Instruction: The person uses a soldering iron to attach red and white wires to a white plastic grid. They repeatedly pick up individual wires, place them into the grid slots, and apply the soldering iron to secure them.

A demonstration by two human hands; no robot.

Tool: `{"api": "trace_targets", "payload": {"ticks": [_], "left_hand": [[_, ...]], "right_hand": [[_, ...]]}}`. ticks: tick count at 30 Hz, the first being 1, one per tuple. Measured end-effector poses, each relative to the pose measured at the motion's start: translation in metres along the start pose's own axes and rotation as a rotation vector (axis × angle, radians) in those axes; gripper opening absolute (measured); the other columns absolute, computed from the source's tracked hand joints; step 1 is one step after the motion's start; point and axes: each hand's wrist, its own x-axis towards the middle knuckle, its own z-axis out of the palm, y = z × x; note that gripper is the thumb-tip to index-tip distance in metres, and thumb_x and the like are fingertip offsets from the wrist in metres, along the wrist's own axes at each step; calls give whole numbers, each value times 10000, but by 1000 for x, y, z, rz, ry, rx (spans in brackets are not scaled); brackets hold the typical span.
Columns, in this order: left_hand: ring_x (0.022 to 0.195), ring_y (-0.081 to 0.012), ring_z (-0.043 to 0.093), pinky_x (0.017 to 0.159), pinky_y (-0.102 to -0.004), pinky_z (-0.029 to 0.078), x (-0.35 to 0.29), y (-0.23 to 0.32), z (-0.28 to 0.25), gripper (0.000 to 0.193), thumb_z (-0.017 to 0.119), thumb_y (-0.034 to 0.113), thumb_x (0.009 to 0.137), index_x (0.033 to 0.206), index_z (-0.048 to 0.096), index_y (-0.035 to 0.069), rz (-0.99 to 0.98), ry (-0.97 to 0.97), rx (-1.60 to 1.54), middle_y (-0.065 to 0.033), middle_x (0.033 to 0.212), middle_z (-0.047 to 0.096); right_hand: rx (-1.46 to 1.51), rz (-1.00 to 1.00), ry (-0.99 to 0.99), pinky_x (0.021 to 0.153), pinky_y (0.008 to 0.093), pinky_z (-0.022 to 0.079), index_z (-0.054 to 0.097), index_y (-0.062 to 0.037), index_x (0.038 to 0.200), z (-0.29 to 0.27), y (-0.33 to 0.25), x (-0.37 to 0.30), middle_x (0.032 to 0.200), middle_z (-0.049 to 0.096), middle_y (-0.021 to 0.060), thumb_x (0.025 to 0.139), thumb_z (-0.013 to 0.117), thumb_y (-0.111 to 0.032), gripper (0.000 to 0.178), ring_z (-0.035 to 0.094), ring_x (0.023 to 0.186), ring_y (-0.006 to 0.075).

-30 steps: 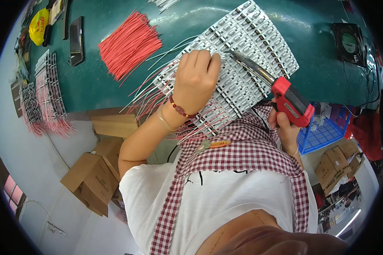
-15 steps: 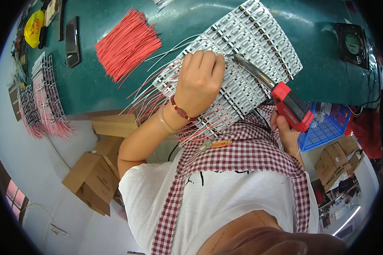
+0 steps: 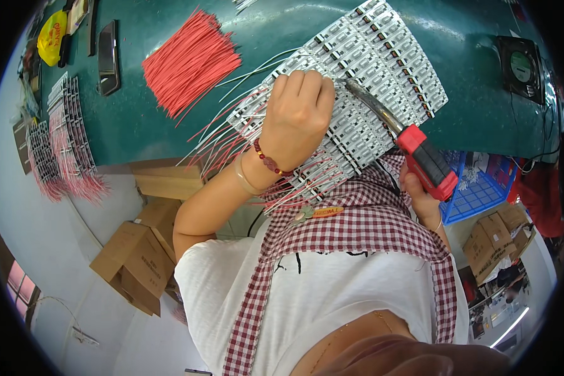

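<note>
A panel of small white modules (image 3: 388, 59), set in slanting rows, lies on the green table and reaches over its front edge towards my apron. My left hand (image 3: 299, 113) rests over the panel's left part, its fingers curled down in a pinch. What they hold is hidden beneath them. Red and white wires (image 3: 225, 135) stick out from the panel's left and lower edges, beside my left wrist. My right hand (image 3: 420, 194) grips a soldering iron (image 3: 427, 163) with a red and black handle. Its dark metal tip touches or hovers just right of my left fingertips.
A pile of red wires (image 3: 191, 62) lies left of the panel. Farther left are a phone (image 3: 108, 57), a yellow bag (image 3: 51, 39) and wired module strips (image 3: 69, 128). A black fan (image 3: 520, 67) sits right. Below the table are a blue crate (image 3: 476, 188) and cardboard boxes (image 3: 138, 260).
The whole view has shifted slightly. Both hands keep nearly the same pose, with the soldering iron's tip still close to my left fingers.
</note>
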Motion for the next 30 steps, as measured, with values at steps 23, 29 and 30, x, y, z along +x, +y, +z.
{"api": "trace_targets", "payload": {"ticks": [23, 29, 30], "left_hand": [[714, -232, 484, 647, -340, 401, -5, 2, -4, 296, 577, 9, 692, 982, 619, -26, -9, -5, -15, -88, 778, 459], [715, -235, 488, 648, -341, 403, -5, 3, -2, 291, 577, 16, 691, 977, 617, -23, -12, -6, -2, -89, 774, 457], [717, -235, 489, 649, -341, 404, -5, 3, -2, 291, 577, 17, 691, 976, 617, -23, -13, -6, -1, -89, 776, 458]], "right_hand": [[121, -14, 69, 616, 293, 490, 666, -26, 962, 4, -5, 2, 861, 643, 114, 753, 686, -24, 210, 646, 717, 233], [67, 37, 27, 593, 292, 479, 666, -36, 929, 4, -7, 4, 818, 626, 99, 750, 683, -33, 180, 629, 676, 237], [52, 27, 34, 586, 292, 477, 665, -37, 927, 5, -7, 4, 809, 625, 96, 751, 682, -38, 177, 628, 672, 238]]}}
